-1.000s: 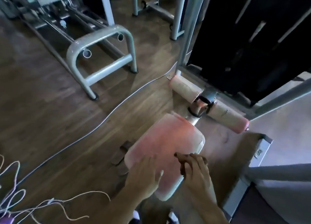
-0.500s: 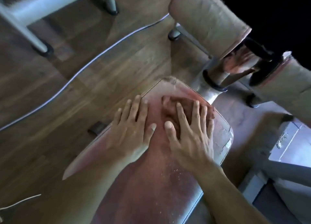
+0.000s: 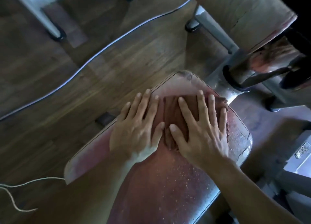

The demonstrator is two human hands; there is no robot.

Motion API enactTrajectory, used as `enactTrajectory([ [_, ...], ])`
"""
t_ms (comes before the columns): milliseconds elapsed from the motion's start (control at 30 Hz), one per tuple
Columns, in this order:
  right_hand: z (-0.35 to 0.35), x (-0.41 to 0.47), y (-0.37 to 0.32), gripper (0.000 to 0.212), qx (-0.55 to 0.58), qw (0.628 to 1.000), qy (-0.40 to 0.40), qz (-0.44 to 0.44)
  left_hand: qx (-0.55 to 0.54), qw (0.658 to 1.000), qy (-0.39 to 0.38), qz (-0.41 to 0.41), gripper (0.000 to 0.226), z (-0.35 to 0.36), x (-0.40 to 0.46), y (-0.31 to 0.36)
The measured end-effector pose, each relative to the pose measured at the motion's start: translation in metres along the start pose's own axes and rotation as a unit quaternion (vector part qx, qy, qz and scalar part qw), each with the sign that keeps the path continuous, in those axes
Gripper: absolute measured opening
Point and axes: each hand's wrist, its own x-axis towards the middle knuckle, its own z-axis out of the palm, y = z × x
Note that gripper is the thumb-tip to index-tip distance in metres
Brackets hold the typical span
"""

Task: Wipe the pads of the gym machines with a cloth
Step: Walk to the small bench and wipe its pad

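Observation:
A worn red seat pad [image 3: 168,186] of a gym machine fills the lower middle of the head view, speckled with pale dust. A dark red-brown cloth [image 3: 175,112] lies on the pad's far end. My right hand [image 3: 200,129] presses flat on the cloth with fingers spread and straight. Beside it, my left hand [image 3: 139,124] lies flat on the bare pad, its thumb touching the cloth's edge. A tan roller pad [image 3: 242,13] sits above on the machine's metal post [image 3: 235,72].
A white cable [image 3: 101,50] snakes across the wooden floor on the left. A grey frame leg [image 3: 45,18] stands at top left. Thin cord [image 3: 15,195] lies at bottom left. A metal base plate [image 3: 301,155] sits to the right.
The view dropped close to the seat pad. Both hands slid from the pad's near edge to its far end, the right one pushing the cloth along.

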Motion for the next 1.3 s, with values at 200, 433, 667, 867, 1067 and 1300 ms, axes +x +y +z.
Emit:
enactTrajectory([
  [200,-0.016,0.067,-0.003,0.077,-0.013,1.000,-0.025,0.008,0.011,1.000,0.026,-0.008,0.069,0.003,0.000,0.000],
  [433,-0.013,0.059,-0.012,0.076,-0.031,0.997,-0.048,-0.048,-0.004,0.999,0.047,-0.014,0.068,0.005,-0.002,0.000],
  [667,-0.011,0.084,-0.030,0.069,-0.010,1.000,-0.017,-0.021,0.021,0.999,0.044,-0.017,0.067,0.006,-0.003,0.003],
  [867,-0.011,0.068,-0.001,0.071,0.024,0.994,0.011,0.102,0.028,0.998,0.050,-0.011,0.069,0.009,-0.002,0.000],
  [1067,-0.003,0.002,0.027,0.071,-0.001,0.998,0.022,0.052,0.040,0.998,0.056,-0.001,0.068,0.010,-0.003,0.000],
  [1300,0.010,-0.053,0.026,0.072,0.019,0.991,0.029,0.131,0.017,0.998,0.055,0.023,0.068,0.008,-0.007,-0.006],
])
